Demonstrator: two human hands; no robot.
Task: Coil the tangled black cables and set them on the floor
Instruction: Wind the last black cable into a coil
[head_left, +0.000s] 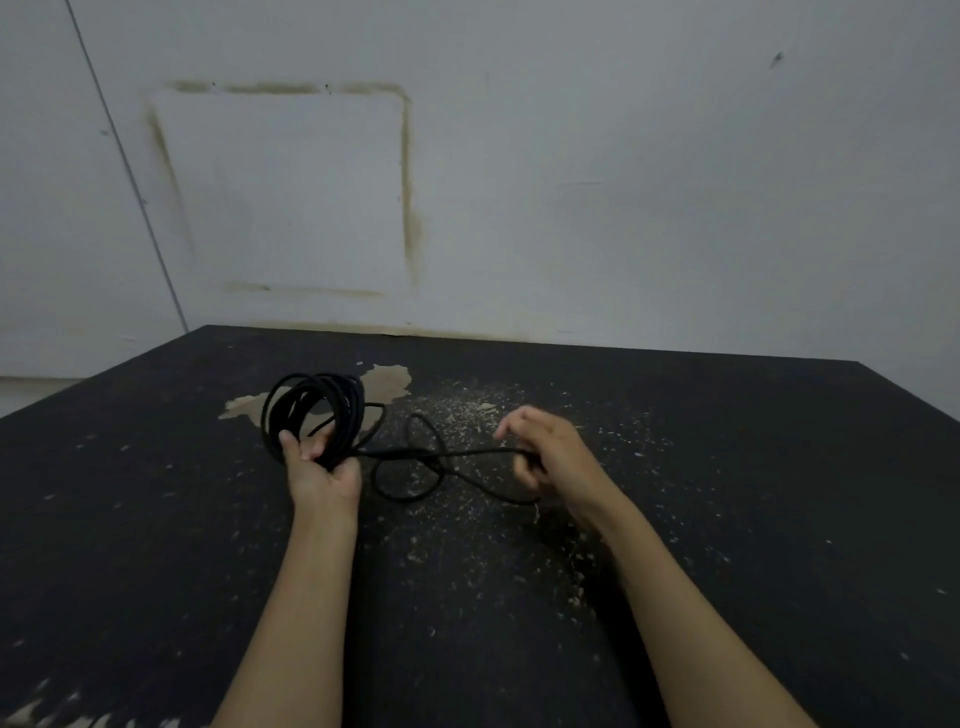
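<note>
A black cable is partly wound into a coil (317, 410) of several loops that stands upright in my left hand (322, 470), which grips the bottom of the loops. From the coil a straight run of cable leads right to my right hand (540, 452), whose thumb and fingers pinch it. The loose tail (410, 488) lies in a loop on the dark floor between and below the two hands.
The floor (727, 519) is a dark, worn surface with pale scuffs and a bare tan patch (387, 379) behind the coil. A white wall (571, 182) with a stained square outline rises at the floor's far edge.
</note>
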